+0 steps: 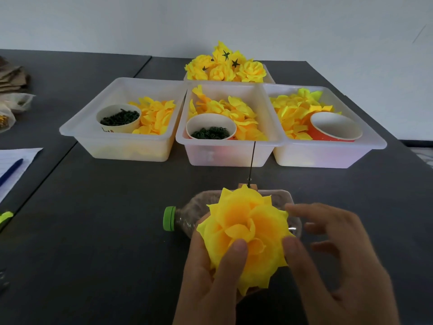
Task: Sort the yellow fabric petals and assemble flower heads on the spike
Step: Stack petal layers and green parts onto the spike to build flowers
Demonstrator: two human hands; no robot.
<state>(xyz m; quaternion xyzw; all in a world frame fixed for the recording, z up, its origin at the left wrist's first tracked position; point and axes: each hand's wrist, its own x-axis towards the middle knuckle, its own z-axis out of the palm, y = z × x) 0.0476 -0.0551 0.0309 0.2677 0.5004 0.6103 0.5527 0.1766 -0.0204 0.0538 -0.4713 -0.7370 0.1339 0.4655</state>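
Observation:
A layered yellow flower head (246,231) is held low in the middle of the view, in front of the thin black spike (252,160). My left hand (210,277) grips it from below, thumb pressed on the petals. My right hand (332,254) touches the flower's right edge with its thumb, the other fingers spread. The spike stands on a small wooden block (254,186) fixed to a clear plastic bottle (185,219) lying on its side with a green cap (169,218). Three clear bins hold loose yellow petals: left bin (77,127), middle bin (225,146), right bin (375,141).
Paper cups of dark green parts sit in the left bin (118,118) and middle bin (210,127); an orange cup (335,127) lies in the right bin. Finished flower heads (225,66) fill a bin behind. Paper with a blue pen (11,170) lies at left.

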